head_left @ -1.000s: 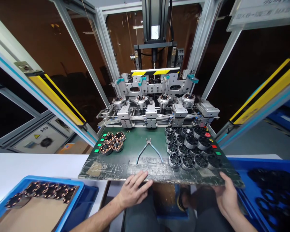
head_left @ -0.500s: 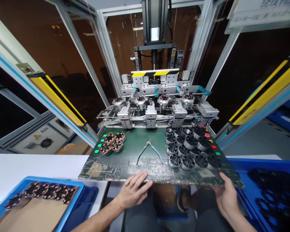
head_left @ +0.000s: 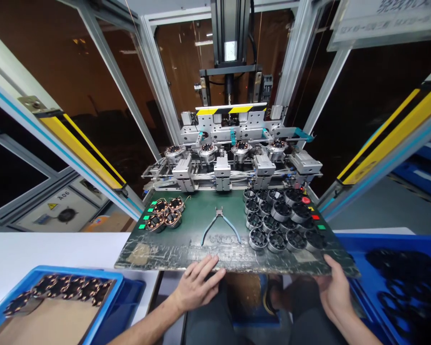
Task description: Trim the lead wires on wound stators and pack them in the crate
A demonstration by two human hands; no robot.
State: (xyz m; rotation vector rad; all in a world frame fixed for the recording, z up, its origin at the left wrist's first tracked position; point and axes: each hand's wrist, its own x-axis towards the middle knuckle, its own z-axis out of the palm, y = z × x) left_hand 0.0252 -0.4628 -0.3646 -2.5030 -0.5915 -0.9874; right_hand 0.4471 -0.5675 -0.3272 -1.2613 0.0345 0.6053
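The left hand (head_left: 196,287) rests at the near edge of the green desk (head_left: 201,242), its fingers spread flat and apart, the fingertips lying on the worn front strip, clamped on nothing; the right hand (head_left: 335,287) lies at the near right corner of the same desk, thumb on top of the edge and the other fingers out of sight beneath it, so whether its grip is closed on the edge I cannot tell. The blue-handled pliers (head_left: 217,225) lie in the middle of the desk, handles splayed toward the person, just beyond the left hand's fingertips and untouched; to their left sits a small cluster of copper-wound stators (head_left: 164,214), and to their right a larger group of silver round housings (head_left: 278,220), packed close in rows. Behind these stands the winding machine (head_left: 233,153) with four stations in a row, each carrying a part. A blue tray (head_left: 107,299) at the lower left holds more wound stators on cardboard; a blue bin (head_left: 398,278) at the lower right holds dark parts, too blurred to tell.
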